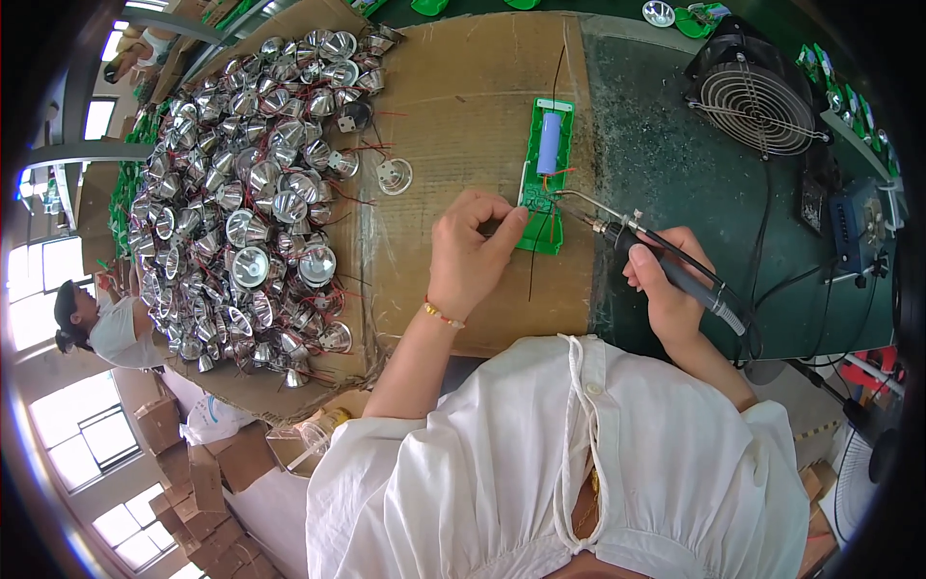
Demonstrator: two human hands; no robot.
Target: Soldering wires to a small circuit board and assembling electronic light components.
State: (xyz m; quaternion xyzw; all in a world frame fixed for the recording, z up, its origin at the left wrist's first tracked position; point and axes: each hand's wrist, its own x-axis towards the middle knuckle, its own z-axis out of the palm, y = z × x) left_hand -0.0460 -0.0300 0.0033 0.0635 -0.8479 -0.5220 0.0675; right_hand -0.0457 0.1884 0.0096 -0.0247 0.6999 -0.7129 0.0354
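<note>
Our white blouse (463,444) meets the near edge of one bench (675,183), part-covered by cardboard (453,106). One heap of reflectors (241,193), too many for us to count, fills the left side; one black fan (752,106) stands by the far right corner. Our right hand (670,285) grips one soldering iron (696,289); our left hand (471,246) has thumb and forefinger together, pinching what we cannot tell, at one green casing (567,145) near the cardboard's right edge, holding one blue cell (549,145) and one circuit board (535,198).
</note>
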